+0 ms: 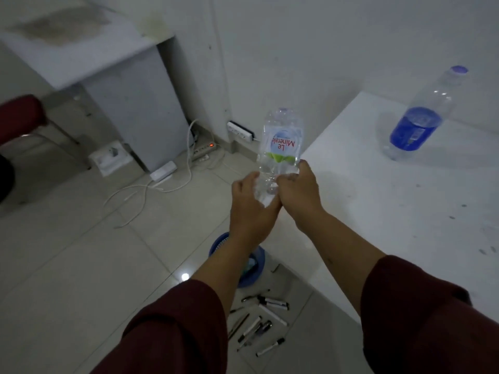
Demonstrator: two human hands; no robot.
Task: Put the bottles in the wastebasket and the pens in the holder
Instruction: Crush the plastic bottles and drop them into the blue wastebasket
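Both grips clenched on clear bottle [282, 147]: left hand [249, 209], right hand [299, 193] at lower end, bottle upside down.

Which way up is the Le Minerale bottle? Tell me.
Upside down: the Le Minerale bottle shows its label inverted, with both hands, left hand and right hand, gripping its lower end.

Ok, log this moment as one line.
clear bottle in both hands, left hand, right hand | blue-label bottle on table | pens on floor | wastebasket below
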